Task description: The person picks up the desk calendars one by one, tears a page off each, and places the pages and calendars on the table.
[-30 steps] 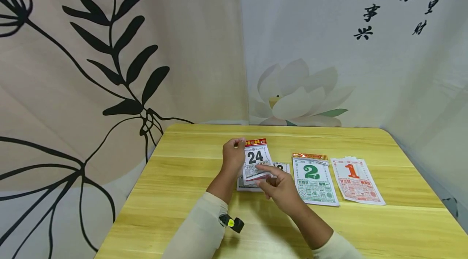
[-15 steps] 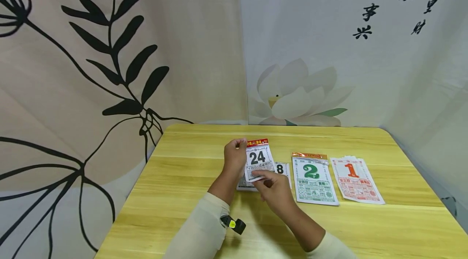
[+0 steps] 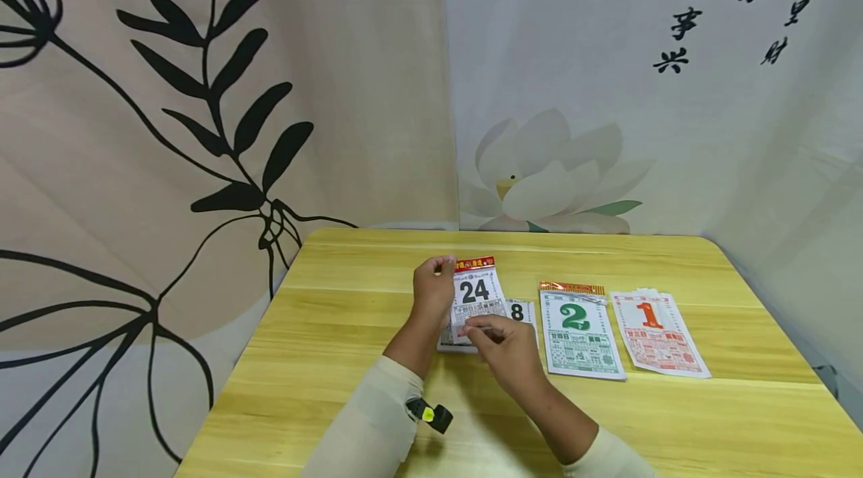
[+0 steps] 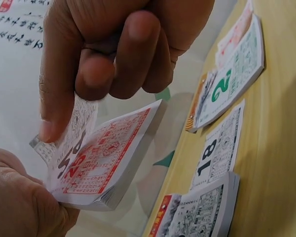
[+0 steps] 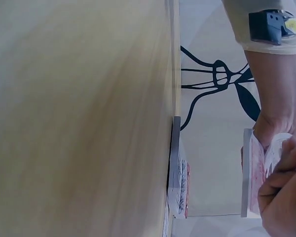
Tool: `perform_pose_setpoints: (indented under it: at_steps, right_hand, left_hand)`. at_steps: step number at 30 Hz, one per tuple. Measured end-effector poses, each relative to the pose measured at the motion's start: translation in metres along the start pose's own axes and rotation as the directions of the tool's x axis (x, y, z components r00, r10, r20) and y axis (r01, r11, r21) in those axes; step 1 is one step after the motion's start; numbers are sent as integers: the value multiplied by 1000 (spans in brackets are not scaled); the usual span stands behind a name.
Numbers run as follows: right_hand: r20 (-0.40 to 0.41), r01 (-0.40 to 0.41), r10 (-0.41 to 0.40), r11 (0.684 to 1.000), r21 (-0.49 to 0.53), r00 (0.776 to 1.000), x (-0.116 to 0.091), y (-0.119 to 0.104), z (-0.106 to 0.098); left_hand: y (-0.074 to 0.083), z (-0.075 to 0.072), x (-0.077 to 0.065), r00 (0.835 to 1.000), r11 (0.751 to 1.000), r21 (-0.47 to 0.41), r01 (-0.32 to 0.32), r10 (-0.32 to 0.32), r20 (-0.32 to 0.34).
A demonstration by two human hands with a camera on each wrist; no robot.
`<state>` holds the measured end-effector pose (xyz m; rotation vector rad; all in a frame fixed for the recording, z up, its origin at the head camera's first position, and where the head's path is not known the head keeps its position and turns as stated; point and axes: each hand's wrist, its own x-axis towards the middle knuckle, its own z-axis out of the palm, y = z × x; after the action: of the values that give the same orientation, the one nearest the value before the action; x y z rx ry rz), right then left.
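My left hand grips the left side of a small tear-off calendar, red-topped and showing a black 24, above the table. My right hand pinches the lower edge of its top sheet between thumb and index finger. In the left wrist view that sheet bends up off the pad, and a red-printed page shows beneath. My left hand holds the pad's edge there. The right wrist view has the pad edge-on, partly behind my right hand.
Below the held pad, another black-printed calendar pad lies on the wooden table, beside a loose sheet marked 18. To the right are a calendar with a green 2 and loose sheets topped by a red 1. A curtain hangs behind.
My right hand has moved left to the 24 sheet's bottom edge, closed thumb and finger on it, and the sheet's lower part has lifted. My left hand shifted slightly right with the calendar.
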<state>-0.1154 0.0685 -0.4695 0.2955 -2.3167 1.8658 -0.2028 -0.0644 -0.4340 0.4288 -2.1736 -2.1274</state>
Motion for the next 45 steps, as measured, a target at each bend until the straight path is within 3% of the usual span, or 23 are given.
perform_pose_setpoints:
  at_steps: [5,10,15,20,34,38,45]
  right_hand:
    - [-13,-35,35,999,22,999,1,0,-2]
    - [-1,-120,122,980,161,993,4,1,-5]
    - [12,-187,197,910,369,980,7,1,-7]
    - [-15,-184,220,850,493,975,9,-1,-10]
    - [21,-249,329,670,700,944,17,2,-19]
    - [32,-241,329,617,749,944,19,3,-21]
    - [57,-217,289,560,800,956,21,7,-26]
  left_hand:
    - [-2,-1,2,1000,999,-48,13,-13,3]
    - [-5,-3,3,1000,995,-98,15,-13,18]
    - [-7,-5,3,999,991,-136,12,-8,32]
    - [-10,-5,3,999,987,-162,-3,9,37]
    - [-11,-10,4,999,993,-116,-30,33,19]
    - [-10,-11,4,999,994,-106,-33,35,19]
    - [-11,-12,5,1000,996,-89,-29,30,10]
